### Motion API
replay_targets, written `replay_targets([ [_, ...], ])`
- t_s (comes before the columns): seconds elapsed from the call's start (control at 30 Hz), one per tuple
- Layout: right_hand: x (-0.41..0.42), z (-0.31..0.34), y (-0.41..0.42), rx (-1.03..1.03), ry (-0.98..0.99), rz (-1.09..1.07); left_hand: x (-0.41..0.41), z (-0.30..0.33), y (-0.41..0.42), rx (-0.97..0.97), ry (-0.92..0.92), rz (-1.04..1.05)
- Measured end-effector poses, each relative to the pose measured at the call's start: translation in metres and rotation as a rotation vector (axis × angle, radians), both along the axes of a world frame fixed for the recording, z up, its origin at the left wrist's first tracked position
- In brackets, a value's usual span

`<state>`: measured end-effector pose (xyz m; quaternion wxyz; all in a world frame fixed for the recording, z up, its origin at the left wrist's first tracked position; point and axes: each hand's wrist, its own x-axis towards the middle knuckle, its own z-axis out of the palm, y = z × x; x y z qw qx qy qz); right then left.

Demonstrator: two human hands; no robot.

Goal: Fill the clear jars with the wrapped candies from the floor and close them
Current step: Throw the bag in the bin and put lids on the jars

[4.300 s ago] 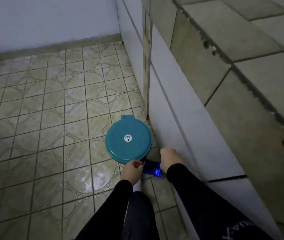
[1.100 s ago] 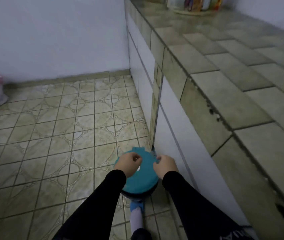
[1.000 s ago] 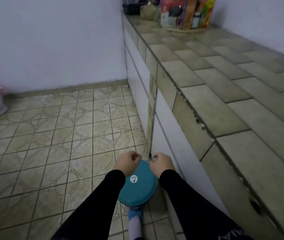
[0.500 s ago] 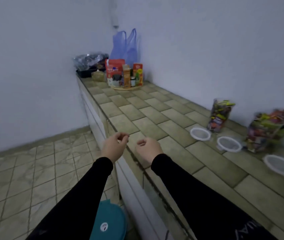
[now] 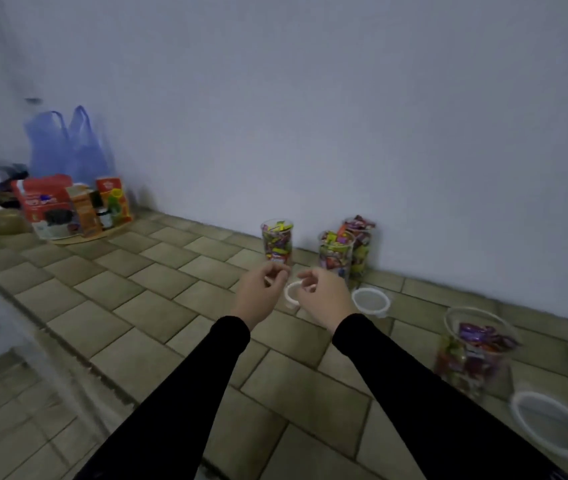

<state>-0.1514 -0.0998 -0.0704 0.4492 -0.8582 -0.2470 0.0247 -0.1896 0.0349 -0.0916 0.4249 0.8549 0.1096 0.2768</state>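
Both hands hang over the tiled tabletop [image 5: 158,313] with fingers curled. The left hand [image 5: 258,292] and right hand [image 5: 324,299] seem to pinch something tiny, too blurry to tell. Clear jars full of wrapped candies [image 5: 277,242] stand near the back edge by the wall, with round white lids [image 5: 371,301] lying beside them.

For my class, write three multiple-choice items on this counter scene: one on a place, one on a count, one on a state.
1. Where do the candy jars stand?
A. on the floor
B. on the tiled counter by the wall
C. inside the blue bag

2. How many jars hold candies?
A. two
B. four
C. six

3. How is the nearest jar?
A. open
B. lidded
C. tipped over

Answers:
1 B, they stand on tiles beside the wall.
2 B, four can be counted.
3 A, its rim is bare and a lid lies beside it.
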Motion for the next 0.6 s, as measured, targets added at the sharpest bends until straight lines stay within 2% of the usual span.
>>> replay_targets([
  [0.13,0.016,0.029,-0.059,0.031,-0.157,-0.173,0.034,0.001,-0.054,0.029,0.039,-0.231],
  [0.3,0.029,0.053,-0.154,0.138,-0.280,-0.425,0.053,-0.010,-0.133,-0.140,0.067,-0.557],
  [0.4,0.030,0.049,-0.206,0.182,-0.288,-0.580,0.056,-0.021,-0.175,-0.134,0.119,-0.686],
  [0.5,0.029,0.030,-0.249,0.134,-0.263,-0.689,0.055,-0.037,-0.210,-0.210,0.158,-0.779],
  [0.6,0.028,-0.001,-0.281,0.059,-0.153,-0.787,0.058,-0.055,-0.230,-0.331,0.129,-0.757],
])
